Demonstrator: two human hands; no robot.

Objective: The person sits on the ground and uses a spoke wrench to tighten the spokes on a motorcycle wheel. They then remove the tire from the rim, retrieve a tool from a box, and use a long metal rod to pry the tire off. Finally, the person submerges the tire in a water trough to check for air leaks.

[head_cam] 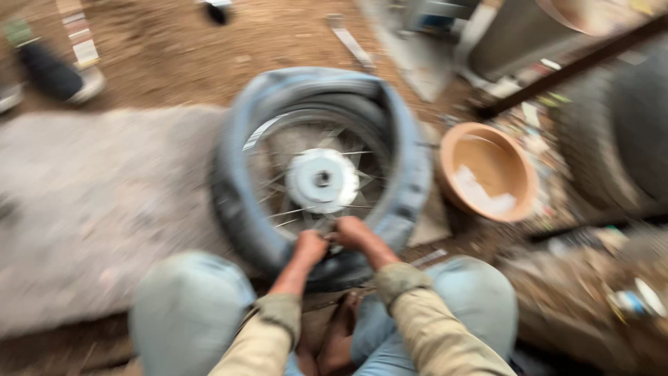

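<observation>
One wheel (322,179) on ground; two hands, left hand (310,247), right hand (355,234), fingers clamped on near tyre (410,174) edge; one bowl (487,170) beside wheel.

Matt rubber tyre (410,167), metal spokes (278,182), glossy plastic basin (523,182), rough dirt ground (174,63)
</observation>
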